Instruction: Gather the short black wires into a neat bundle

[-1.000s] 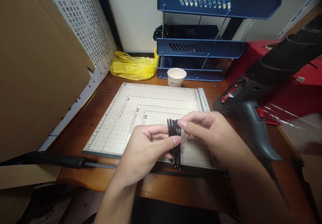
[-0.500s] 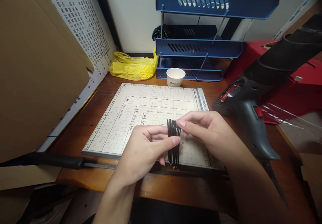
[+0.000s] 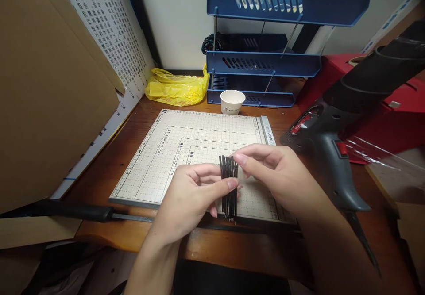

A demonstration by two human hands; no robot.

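So the left hand (image 3: 189, 193) had a flat bunch of thin, black, straight strands with pale lower tips (image 3: 229, 202) pinched around the middle, thumb across the front. The right hand (image 3: 279, 169) was gripping the top right end of the same bunch between thumb and fingertip; couldn't tell how many strands it had. The bunch was roughly upright, over the near part of a cream, grid-printed rectangular cutting board (image 3: 199, 127). Just behind the board stood a round white paper cup (image 3: 232, 105), with a crumpled yellow plastic bag (image 3: 177, 88) further left. A dark grey, gun-shaped plastic tool with a red switch (image 3: 335, 158) was off to the right.
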